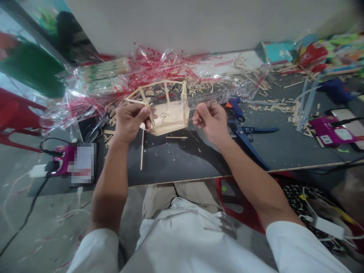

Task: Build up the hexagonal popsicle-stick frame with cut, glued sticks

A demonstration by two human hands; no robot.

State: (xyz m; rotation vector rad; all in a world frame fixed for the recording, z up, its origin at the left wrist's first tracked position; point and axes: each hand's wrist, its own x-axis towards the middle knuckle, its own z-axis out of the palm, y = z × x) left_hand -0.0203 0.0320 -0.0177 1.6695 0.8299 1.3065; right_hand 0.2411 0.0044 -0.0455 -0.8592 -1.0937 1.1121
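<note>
My left hand (131, 120) pinches the near left corner of a small frame model (166, 115) built of thin wooden sticks, with a flat pale base and upright posts. The model is held up over the dark tabletop. Just right of it, my right hand (210, 119) is closed with thumb and fingertips together; whatever it may hold is too small to make out. A clear plastic ruler (222, 96) with cut-outs shows behind the right hand. Loose sticks lie below the model, one (176, 137) crosswise and one (142, 151) pointing toward me.
Right of my hand lie a blue glue gun (235, 107) and a blue-handled cutter (247, 140). Plastic-wrapped stick bundles (105, 72) and red wrappers (153, 62) line the back. Purple power strips (61, 161) flank the table (182, 167). Another glue gun (337, 91) is far right.
</note>
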